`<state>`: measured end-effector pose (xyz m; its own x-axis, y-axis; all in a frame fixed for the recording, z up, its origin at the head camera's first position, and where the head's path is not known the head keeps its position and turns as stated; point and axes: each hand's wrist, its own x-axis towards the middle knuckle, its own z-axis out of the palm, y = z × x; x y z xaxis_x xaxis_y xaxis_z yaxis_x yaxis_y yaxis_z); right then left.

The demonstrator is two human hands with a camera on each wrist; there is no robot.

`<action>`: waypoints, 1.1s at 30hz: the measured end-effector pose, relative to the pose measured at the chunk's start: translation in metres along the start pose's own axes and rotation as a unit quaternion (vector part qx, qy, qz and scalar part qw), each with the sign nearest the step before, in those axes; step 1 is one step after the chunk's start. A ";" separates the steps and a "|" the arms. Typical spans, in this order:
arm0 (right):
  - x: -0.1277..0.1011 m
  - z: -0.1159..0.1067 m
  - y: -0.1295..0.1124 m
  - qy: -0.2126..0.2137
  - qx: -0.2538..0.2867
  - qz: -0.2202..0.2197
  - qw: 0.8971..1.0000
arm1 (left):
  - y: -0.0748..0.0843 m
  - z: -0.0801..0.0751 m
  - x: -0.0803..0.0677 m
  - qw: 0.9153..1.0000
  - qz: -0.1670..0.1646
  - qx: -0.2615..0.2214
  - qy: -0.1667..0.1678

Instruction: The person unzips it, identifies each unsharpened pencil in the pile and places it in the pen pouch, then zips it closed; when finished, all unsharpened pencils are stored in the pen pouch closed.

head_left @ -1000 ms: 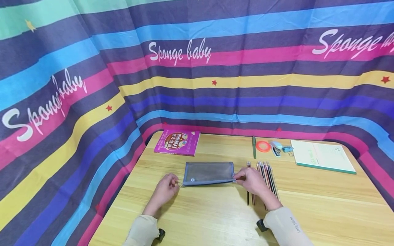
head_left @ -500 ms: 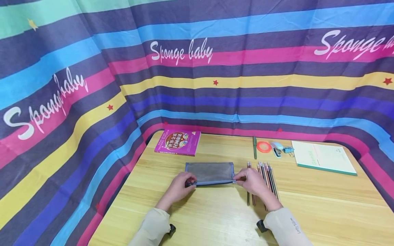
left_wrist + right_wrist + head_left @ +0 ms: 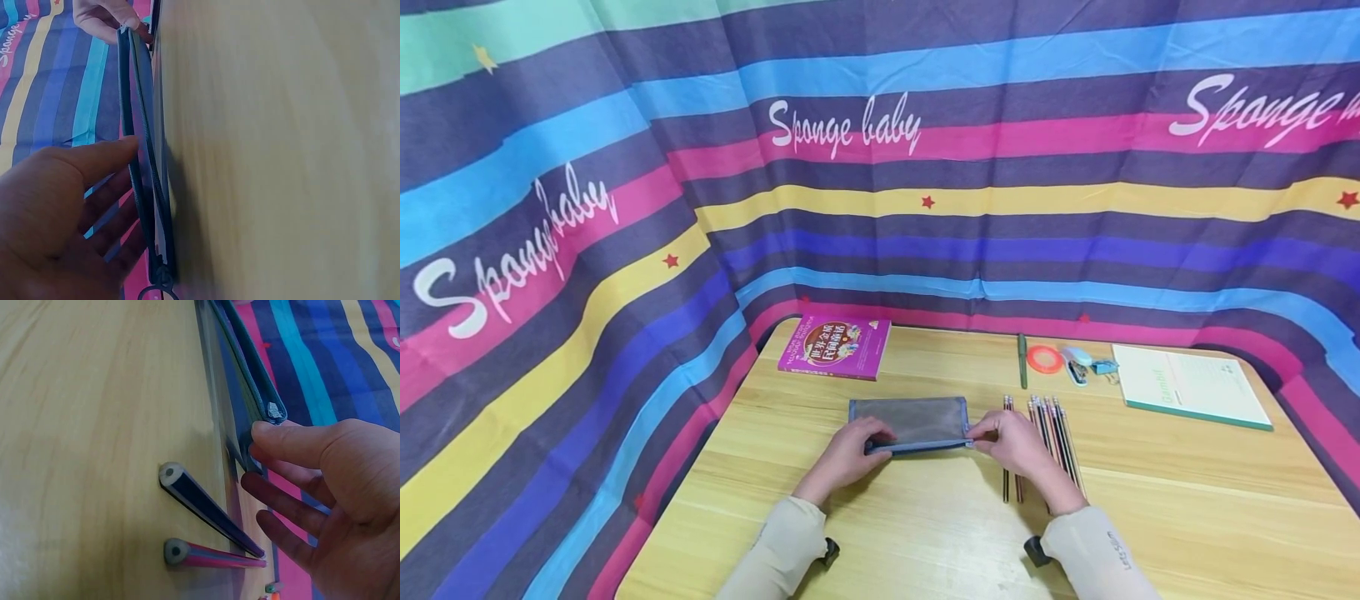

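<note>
Head view, pouch: the grey mesh pencil pouch (image 3: 910,422) lies flat on the wooden table (image 3: 1150,500), in front of the person, between both hands.
Change, left hand: the left hand (image 3: 848,457), which a second ago sat off the pouch's left end at the zip ring, has moved rightward along the near zipped edge; its thumb and fingers now pinch that edge (image 3: 140,169).
Change, right hand: the right hand (image 3: 1015,442) has stayed at the right corner, thumb and fingertips clamped on the pouch end (image 3: 262,425).
Reading: the slide along the zip line suggests the zip is being worked while the right hand braces the pouch.
Pencils: a row of pencils (image 3: 1051,433) lies just right of the pouch, partly under the right hand; two blunt ends show in the right wrist view (image 3: 178,512).
Surroundings: pink book (image 3: 835,347) behind the pouch; pen (image 3: 1022,360), orange tape ring (image 3: 1044,359), stapler (image 3: 1077,362) and green notebook (image 3: 1187,385) to the far right; striped curtain (image 3: 880,167) all round.
Hidden: the zip slider is covered by the left fingers, so whether the pouch is open cannot be told; the left wrist view is blurred.
</note>
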<state>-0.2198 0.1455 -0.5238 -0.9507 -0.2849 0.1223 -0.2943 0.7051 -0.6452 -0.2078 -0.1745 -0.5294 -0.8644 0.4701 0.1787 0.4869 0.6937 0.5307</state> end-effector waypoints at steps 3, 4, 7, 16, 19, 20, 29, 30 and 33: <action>0.000 0.000 -0.001 -0.001 -0.002 0.001 1.000 | 0.000 0.000 0.000 1.000 -0.008 -0.002 0.000; 0.000 0.000 0.000 -0.002 -0.003 -0.001 1.000 | 0.000 0.001 0.000 1.000 -0.008 -0.001 -0.001; 0.000 0.000 0.000 -0.003 0.000 0.000 1.000 | 0.000 0.001 0.001 1.000 -0.005 0.000 -0.001; 0.001 0.002 0.001 -0.006 0.008 0.001 1.000 | -0.002 0.003 0.003 1.000 0.003 0.008 -0.006; 0.002 0.002 0.002 -0.008 0.016 0.001 1.000 | -0.002 0.003 0.004 1.000 0.000 0.006 -0.011; 0.002 0.002 0.001 -0.010 0.018 0.002 1.000 | -0.003 0.003 0.005 1.000 -0.001 0.004 -0.012; 0.002 0.004 0.002 -0.016 0.029 0.009 0.999 | -0.002 0.001 0.007 1.000 0.020 -0.017 -0.018; 0.002 0.003 0.003 -0.014 0.028 0.006 0.999 | -0.002 0.001 0.007 0.999 0.024 -0.018 -0.022; 0.001 0.001 0.005 -0.013 0.037 -0.005 0.999 | -0.002 0.000 0.007 0.999 0.032 -0.025 -0.033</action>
<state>-0.2218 0.1485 -0.5277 -0.9448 -0.3088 0.1095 -0.2942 0.6523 -0.6985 -0.2147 -0.1727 -0.5289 -0.8209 0.5484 0.1592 0.5322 0.6336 0.5615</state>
